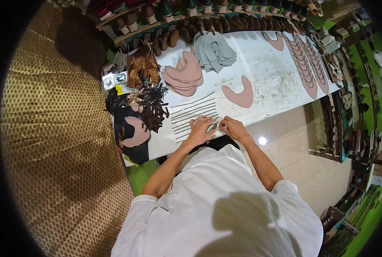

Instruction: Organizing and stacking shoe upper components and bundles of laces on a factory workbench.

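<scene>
pressing flat on the grey strips point(195, 115) at the worktop's point(268, 77) near edge, left hand point(201, 129) lies open; right hand point(232, 127) pinches one strip end, strips running left-right.

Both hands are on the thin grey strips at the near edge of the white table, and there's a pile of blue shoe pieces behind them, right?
Not quite. The pile behind the strips is pink, not blue; the head view shows it. The rest holds: the left hand and right hand are both on the thin grey strips at the near edge of the white table.
</scene>
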The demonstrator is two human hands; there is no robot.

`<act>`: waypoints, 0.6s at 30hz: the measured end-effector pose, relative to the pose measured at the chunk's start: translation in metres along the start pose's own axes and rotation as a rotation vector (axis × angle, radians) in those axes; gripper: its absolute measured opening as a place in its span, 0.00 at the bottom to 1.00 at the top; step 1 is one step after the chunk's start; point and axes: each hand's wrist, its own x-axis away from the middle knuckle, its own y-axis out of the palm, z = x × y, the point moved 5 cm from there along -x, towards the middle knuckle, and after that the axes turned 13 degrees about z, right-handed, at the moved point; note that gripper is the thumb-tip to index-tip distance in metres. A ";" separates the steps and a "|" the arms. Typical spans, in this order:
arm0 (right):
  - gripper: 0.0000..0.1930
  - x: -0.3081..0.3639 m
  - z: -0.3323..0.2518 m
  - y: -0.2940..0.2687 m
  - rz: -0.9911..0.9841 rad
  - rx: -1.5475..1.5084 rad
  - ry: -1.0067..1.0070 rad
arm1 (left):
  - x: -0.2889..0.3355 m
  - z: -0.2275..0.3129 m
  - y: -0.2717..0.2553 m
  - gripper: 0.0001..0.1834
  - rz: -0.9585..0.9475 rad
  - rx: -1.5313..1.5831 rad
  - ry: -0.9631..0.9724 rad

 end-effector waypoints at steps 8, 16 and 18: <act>0.08 -0.009 0.027 -0.063 0.017 0.008 0.130 | -0.035 0.023 0.034 0.18 -0.204 0.281 -0.220; 0.13 -0.010 0.133 -0.126 0.104 -0.001 0.308 | -0.096 0.025 0.052 0.14 -0.297 0.330 -0.268; 0.12 -0.009 0.157 -0.139 0.108 0.013 0.358 | -0.111 0.022 0.057 0.15 -0.271 0.211 -0.237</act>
